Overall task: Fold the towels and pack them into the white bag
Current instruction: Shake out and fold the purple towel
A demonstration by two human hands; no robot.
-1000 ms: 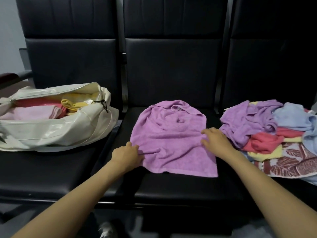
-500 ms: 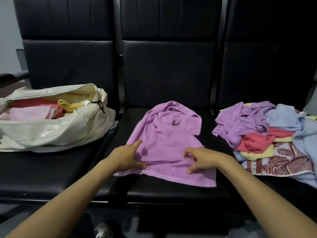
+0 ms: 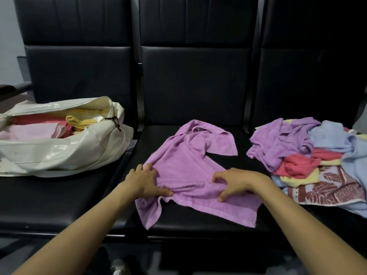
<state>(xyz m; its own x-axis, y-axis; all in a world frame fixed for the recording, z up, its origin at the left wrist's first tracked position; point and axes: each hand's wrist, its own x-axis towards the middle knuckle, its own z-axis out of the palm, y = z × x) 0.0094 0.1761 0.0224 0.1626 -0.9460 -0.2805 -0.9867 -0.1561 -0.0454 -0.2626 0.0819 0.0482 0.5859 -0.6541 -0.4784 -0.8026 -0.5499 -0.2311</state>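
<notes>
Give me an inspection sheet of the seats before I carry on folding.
Surface: black seats, three in a row, padded.
Job's things: purple towel crumpled on the middle seat; white bag open on the left seat, folded towels inside; pile of unfolded towels on the right seat.
Clutter: nothing seen.
Grips: left hand and right hand each grip the purple towel's bunched near part.
Cables: nothing seen.
Surroundings: grey wall at left; floor too dark to tell.
</notes>
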